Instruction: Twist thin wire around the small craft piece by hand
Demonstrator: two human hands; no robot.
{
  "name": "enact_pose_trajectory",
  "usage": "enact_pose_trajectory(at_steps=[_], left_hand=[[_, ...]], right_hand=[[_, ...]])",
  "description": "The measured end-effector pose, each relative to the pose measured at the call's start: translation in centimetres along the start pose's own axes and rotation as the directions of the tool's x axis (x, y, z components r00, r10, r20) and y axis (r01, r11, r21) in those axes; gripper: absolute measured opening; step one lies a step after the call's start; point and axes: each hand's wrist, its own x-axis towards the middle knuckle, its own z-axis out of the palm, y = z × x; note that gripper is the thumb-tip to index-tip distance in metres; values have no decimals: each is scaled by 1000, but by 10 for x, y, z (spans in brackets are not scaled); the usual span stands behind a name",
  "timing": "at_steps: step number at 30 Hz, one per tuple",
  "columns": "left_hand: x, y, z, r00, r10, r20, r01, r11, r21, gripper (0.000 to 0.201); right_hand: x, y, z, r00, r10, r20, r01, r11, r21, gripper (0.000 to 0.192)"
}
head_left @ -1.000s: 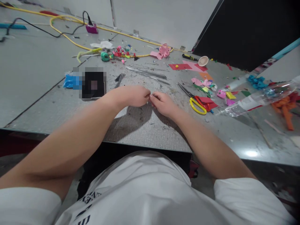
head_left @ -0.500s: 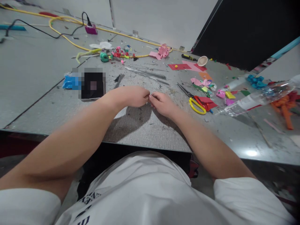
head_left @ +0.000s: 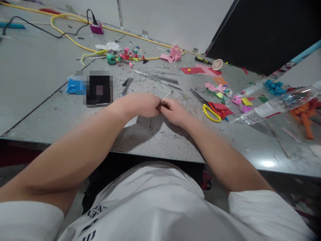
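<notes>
My left hand [head_left: 140, 104] and my right hand [head_left: 175, 112] meet fingertip to fingertip over the grey table [head_left: 160, 140]. Both pinch a thin silvery wire [head_left: 166, 96] whose free end sticks up and away from the fingers. Something small and dark sits between the fingertips; I cannot tell what it is. Both forearms reach out over the table's front edge.
Yellow-handled scissors [head_left: 210, 112] lie right of my hands beside coloured paper scraps [head_left: 220, 90]. A bundle of wires [head_left: 156, 77] lies behind my hands. A phone [head_left: 98, 89] and a blue packet [head_left: 72, 86] lie to the left, a clear plastic bottle [head_left: 273, 105] at right, yellow cable [head_left: 75, 42] at the back.
My hands have pressed closer together, and the wire's end now sticks up above the fingers where it did not show before.
</notes>
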Motion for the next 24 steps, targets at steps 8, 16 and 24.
enact_pose_trajectory(at_steps=[8, 16, 24], left_hand=[[11, -11, 7, 999, 31, -28, -30, 999, 35, 36], [16, -16, 8, 990, 60, -130, -71, 994, -84, 37], [19, -18, 7, 980, 103, -171, -128, 981, -144, 38]], right_hand=[[1, 4, 2, 999, 6, -41, -4, 998, 57, 24], [3, 10, 7, 992, 97, -79, -54, 899, 434, 39], [5, 1, 7, 960, 239, -146, -104, 787, 608, 40]])
